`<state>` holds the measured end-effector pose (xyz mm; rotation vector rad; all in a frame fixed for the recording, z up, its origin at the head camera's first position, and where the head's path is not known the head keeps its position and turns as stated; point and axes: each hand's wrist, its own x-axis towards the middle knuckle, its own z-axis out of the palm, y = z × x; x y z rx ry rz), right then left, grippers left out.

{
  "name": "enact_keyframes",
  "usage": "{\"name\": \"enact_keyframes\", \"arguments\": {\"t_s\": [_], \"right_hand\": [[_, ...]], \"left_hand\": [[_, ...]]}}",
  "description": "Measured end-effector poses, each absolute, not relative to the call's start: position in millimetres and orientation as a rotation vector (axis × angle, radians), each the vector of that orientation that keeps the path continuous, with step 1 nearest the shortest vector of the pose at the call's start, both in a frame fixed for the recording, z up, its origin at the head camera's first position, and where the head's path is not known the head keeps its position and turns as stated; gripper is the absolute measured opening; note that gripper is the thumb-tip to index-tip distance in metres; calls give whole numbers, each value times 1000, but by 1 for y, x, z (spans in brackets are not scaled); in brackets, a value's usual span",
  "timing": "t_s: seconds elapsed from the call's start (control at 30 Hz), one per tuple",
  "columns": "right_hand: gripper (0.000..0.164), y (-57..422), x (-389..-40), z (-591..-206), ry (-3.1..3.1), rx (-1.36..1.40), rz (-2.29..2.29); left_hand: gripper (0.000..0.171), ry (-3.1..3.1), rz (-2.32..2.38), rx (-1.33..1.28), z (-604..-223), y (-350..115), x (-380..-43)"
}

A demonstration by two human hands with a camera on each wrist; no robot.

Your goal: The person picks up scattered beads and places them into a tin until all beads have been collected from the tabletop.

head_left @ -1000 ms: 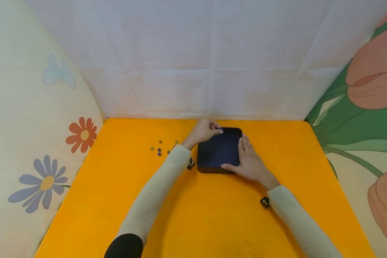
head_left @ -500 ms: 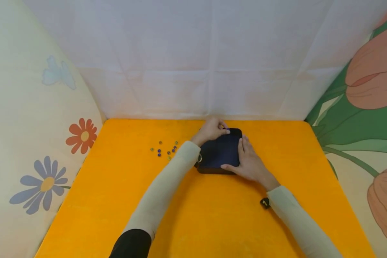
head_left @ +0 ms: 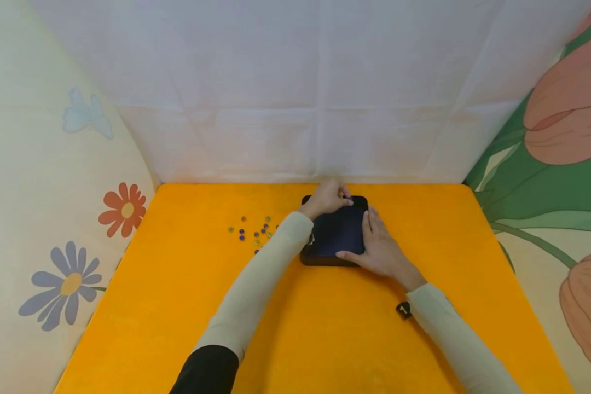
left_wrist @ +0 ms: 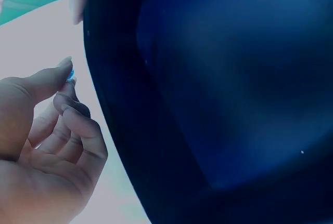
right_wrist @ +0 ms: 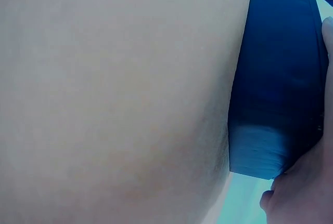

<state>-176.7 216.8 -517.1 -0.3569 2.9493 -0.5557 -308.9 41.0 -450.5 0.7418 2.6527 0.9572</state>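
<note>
A dark, shallow square box [head_left: 335,232] stands on the orange table. My left hand [head_left: 327,198] is over its back part, holding a small blue marble [left_wrist: 71,75] between thumb and fingertips, as the left wrist view shows. My right hand [head_left: 384,250] rests against the box's front right corner. Its straight fingers lie along the right side, and the thumb reaches over the front rim. In the right wrist view, skin covers most of the picture beside the box's wall [right_wrist: 278,68]. The left arm hides part of the box's left side.
Several loose marbles [head_left: 242,231], blue, green and amber, lie scattered left of the box, some partly behind the left sleeve [head_left: 261,284]. A white cloth backdrop [head_left: 285,142] rises behind the table's back edge. Flowered cloth [head_left: 71,284] hangs at the sides.
My left hand has moved right across the back of the box, still pinching the blue marble, and has nearly stopped. More loose marbles show behind that arm. My right hand stays put.
</note>
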Motion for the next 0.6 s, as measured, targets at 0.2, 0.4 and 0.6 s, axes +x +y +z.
{"name": "enact_keyframes", "arguments": {"t_s": [0.2, 0.4, 0.6], "right_hand": [[137, 220, -177, -518, 2951, -353, -565], [136, 220, -175, -519, 2962, -362, -589], [135, 220, -175, -519, 2969, -370, -605]], "left_hand": [[17, 2662, 920, 779, -454, 47, -312], [17, 2642, 936, 759, -457, 47, -310], [18, 2647, 900, 750, -461, 49, -309]]}}
